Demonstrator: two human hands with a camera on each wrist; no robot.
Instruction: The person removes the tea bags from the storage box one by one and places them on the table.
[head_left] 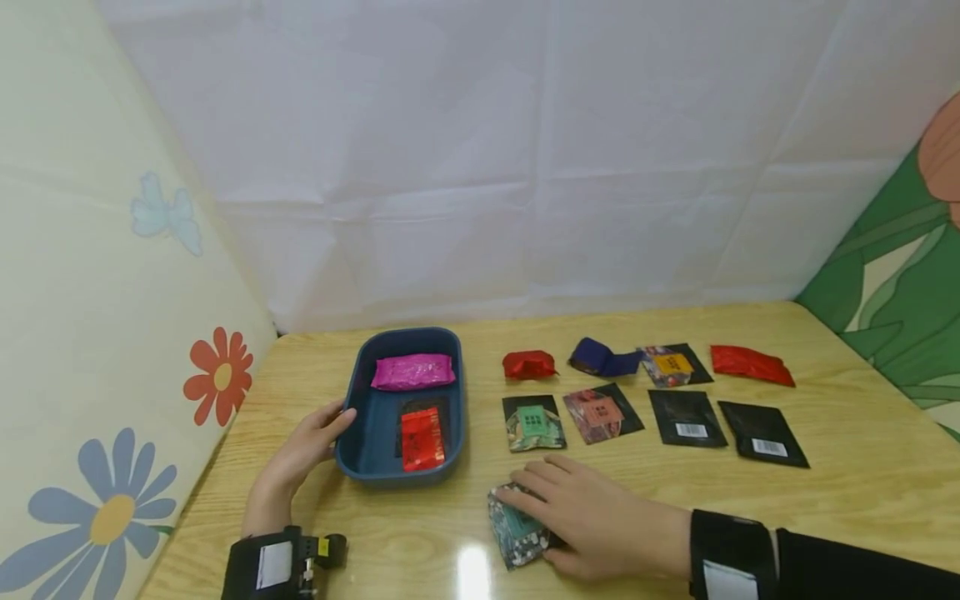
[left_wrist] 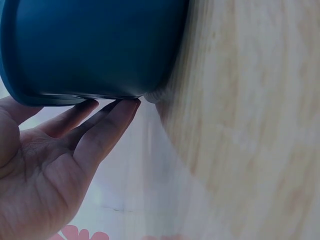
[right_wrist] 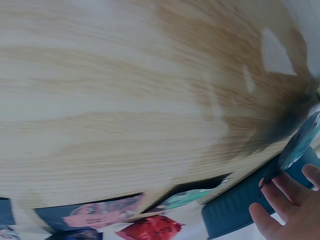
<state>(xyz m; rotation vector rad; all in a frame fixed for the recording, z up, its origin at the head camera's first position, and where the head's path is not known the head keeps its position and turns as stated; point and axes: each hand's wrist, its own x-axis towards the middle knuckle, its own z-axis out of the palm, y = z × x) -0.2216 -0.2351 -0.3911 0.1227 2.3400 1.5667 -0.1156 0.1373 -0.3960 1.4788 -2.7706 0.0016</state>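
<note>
A dark blue tub (head_left: 347, 467) stands at the left of the table. My left hand (head_left: 307, 446) grips its left side, thumb at the rim and fingers along the outer wall (left_wrist: 100, 50). Inside the tub are a pink packet (head_left: 412, 372) and a red packet (head_left: 422, 440) lying over a dark one. My right hand (head_left: 573, 521) holds a flat patterned packet with a green label (head_left: 512, 537) near the table's front. The right wrist view shows this packet (right_wrist: 300, 142) tilted between the fingers and thumb; part of it is hidden by the hand.
Right of the tub, two rows of packets lie on the wooden table (head_left: 420, 533): red (head_left: 528, 364), purple (head_left: 600, 358), yellow-labelled (head_left: 672, 364), long red (head_left: 750, 365), green-labelled (head_left: 534, 422), pink-labelled (head_left: 602, 412), and two black ones (head_left: 686, 417). A white sheet (head_left: 525, 167) hangs behind.
</note>
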